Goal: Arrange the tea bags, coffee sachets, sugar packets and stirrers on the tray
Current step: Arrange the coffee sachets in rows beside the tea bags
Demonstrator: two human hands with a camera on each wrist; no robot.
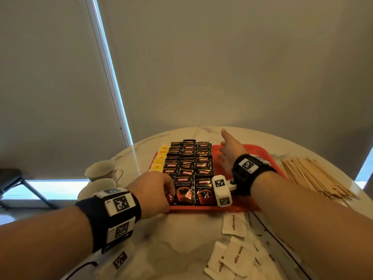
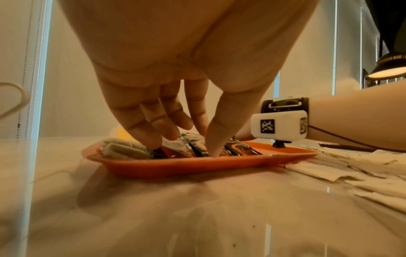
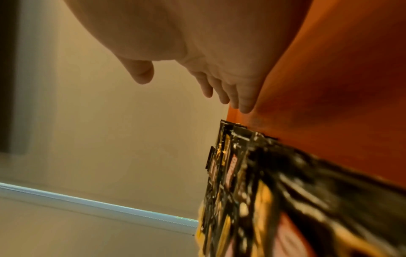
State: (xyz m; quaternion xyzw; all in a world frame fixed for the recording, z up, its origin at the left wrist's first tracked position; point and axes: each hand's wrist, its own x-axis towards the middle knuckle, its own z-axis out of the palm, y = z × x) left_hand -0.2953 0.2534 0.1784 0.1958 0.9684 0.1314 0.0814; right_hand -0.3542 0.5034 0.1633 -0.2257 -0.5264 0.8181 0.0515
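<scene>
Tray [image 1: 260,150] on counter [image 1: 181,239]: left part filled, right part bare. Coffee sachets [image 1: 188,158] in rows, read "KOPIKO SUPREMO"; tea bags [image 1: 160,158] at far left. Stirrers [image 1: 314,176] and "brown sugar" packets [image 1: 235,224] not yet on tray. My left hand [image 1: 153,190] pinches nearest sachet; right hand [image 1: 230,152] flat, fingers spread, empty.

Tray [image 1: 260,150] orange-red; coffee sachets [image 1: 188,158] black with red-and-gold labels, lying beside a column of yellow tea bags [image 1: 160,159]. Sugar packets [image 1: 234,224] white with brown lettering; stirrers [image 1: 314,176] pale tan wood. Table [image 1: 181,239] white marble with grey veining; wrist bands [image 1: 113,217] black, carrying white blocks with black square-code patterns.
</scene>
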